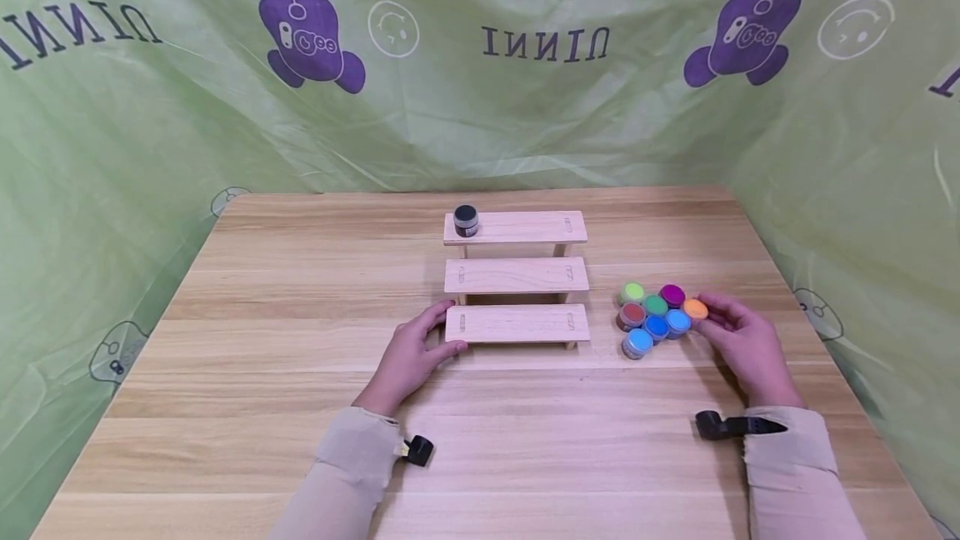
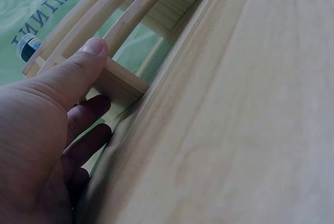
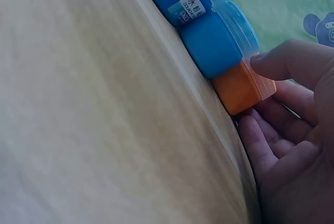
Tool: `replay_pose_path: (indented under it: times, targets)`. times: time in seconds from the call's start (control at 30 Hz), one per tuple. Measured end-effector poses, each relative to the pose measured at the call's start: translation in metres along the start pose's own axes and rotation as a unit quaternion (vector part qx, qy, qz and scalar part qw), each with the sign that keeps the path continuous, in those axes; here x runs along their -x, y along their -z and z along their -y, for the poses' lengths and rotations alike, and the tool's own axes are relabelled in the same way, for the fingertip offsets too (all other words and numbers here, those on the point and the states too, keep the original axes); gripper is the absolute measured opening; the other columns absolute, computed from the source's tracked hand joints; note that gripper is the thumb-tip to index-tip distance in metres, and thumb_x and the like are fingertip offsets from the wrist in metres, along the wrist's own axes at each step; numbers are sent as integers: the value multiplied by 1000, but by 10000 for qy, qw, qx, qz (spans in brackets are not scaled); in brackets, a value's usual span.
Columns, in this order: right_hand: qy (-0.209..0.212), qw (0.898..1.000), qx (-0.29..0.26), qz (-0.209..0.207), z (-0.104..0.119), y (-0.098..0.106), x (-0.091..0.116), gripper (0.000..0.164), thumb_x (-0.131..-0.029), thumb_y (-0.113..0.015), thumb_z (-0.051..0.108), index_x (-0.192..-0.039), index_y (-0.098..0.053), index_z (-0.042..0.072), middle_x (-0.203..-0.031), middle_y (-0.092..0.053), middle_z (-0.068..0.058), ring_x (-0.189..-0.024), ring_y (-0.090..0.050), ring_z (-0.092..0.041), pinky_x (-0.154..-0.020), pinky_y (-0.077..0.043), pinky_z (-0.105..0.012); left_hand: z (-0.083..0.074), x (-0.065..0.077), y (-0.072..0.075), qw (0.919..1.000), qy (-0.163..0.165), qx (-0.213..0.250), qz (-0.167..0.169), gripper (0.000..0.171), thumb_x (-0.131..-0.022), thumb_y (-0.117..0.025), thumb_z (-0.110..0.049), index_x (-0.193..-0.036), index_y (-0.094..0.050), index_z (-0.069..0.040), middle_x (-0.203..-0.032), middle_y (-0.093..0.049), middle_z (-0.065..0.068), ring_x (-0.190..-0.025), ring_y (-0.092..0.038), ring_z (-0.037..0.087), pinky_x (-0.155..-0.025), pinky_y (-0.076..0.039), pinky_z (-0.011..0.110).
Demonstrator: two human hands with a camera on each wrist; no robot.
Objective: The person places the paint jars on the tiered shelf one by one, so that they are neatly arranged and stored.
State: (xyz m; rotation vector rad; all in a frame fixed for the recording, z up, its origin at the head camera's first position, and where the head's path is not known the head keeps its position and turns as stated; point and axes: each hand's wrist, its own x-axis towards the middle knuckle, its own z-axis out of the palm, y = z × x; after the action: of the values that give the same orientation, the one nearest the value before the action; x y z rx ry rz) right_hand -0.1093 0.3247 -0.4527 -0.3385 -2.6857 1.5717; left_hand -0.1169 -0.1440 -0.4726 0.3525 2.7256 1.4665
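Green cloth (image 1: 450, 132), printed with purple figures, lettering and white-outlined faces, hung behind the table (image 1: 262, 340) and along both its sides. The table had a pale wood-grain top, and a three-step wooden shelf (image 1: 517, 324) stood near its middle, the highest step at the back and the lowest at the front.

Two beige sleeves (image 1: 337, 473) reached in from the near edge. The left hand (image 1: 408, 352) gripped the left end of the shelf's lowest step, its thumb at the front corner and a finger round behind. The right hand (image 1: 750, 348) was well apart from it, over to the right, and pinched the orange jar (image 1: 695, 309) between thumb and fingers; that jar sat upright on the table. Each wrist carried a small black gadget (image 1: 417, 450).

Eight small jars made up the cluster to the right of the shelf, set close together, with the orange one at its right end. Next to it were a purple jar (image 1: 672, 296) and a light blue jar (image 1: 678, 322); then came a green, a dark blue, a lime, a red and, nearest the person, another light blue. One black jar (image 1: 466, 221) stood upright on the left end of the top step. A white label (image 3: 190, 7) showed on the dark blue jar's side.
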Motion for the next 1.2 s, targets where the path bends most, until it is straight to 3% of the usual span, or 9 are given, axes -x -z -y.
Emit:
replay_pose_path:
  times: [0.2, 0.3, 0.43, 0.73, 1.2]
  targets:
    - [-79, 9999, 135, 37, -1, -1, 0, 65, -97, -68, 34, -146, -47, -3, -137, -54, -21, -98, -52, 11, -82, -47, -5, -1, 0, 0, 9999, -123, 18, -81, 68, -82, -85, -24, -141, -56, -10, -129, -68, 8, -133, -53, 27, -114, -36, 48]
    - [-120, 9998, 180, -8, -1, -1, 0, 65, -97, -68, 35, -146, -47, -2, -140, -52, -24, -98, -52, 11, -81, -47, -5, -1, 0, -1, 9999, -75, 41, -60, 68, -82, -84, -25, -142, -56, -10, -130, -67, 8, -133, -53, 27, -114, -35, 48]
    - [-150, 9996, 214, -144, -1, -1, 0, 65, -96, -69, 36, -145, -49, -2, -136, -55, -20, -97, -52, 10, -80, -47, -5, -1, -1, -1, 10000, -54, 40, -35, 68, -82, -84, -24, -143, -55, -10, -132, -66, 8, -134, -51, 27, -115, -34, 48]
    - [-327, 9979, -109, -553, 2, -1, 1, 72, -91, -73, 44, -143, -51, -2, -117, -58, 8, -96, -55, 5, -75, -48, -6, -3, -2, -1, 10000, -16, -15, 2, 68, -83, -84, -26, -143, -55, -11, -132, -66, 7, -135, -51, 26, -115, -34, 47]
    - [-280, 9953, -330, -865, 18, -3, 2, 61, -94, -71, 39, -144, -53, 9, -132, -57, -3, -108, -55, -3, -83, -46, -5, 0, 1, -1, 9998, 160, 59, 37, 70, -83, -84, -28, -145, -54, -13, -134, -65, 7, -137, -49, 26, -117, -32, 47]
